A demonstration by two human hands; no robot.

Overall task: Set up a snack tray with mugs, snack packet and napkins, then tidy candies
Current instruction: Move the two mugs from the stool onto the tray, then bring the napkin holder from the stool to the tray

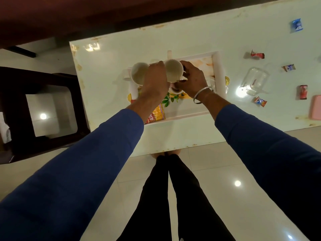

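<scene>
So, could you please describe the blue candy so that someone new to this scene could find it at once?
Start at the white tray on the pale table and look right, past the clear glass container. The blue candy lies alone at the far right. It is the only all-blue wrapper.

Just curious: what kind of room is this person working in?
Probably a home living or dining room: a low white table on glossy floor tiles, a dark wooden chair beside it, and a snack tray.

Tray (pixel 218 66) taken as landmark. Its far-left part is blocked by two mugs (pixel 139 73) (pixel 173 70) standing side by side; near-left corner occupied by snack packet (pixel 157 114). Near-right floor left open. Right of tray: glass jar (pixel 255 80), scattered candies (pixel 257 55).
</scene>
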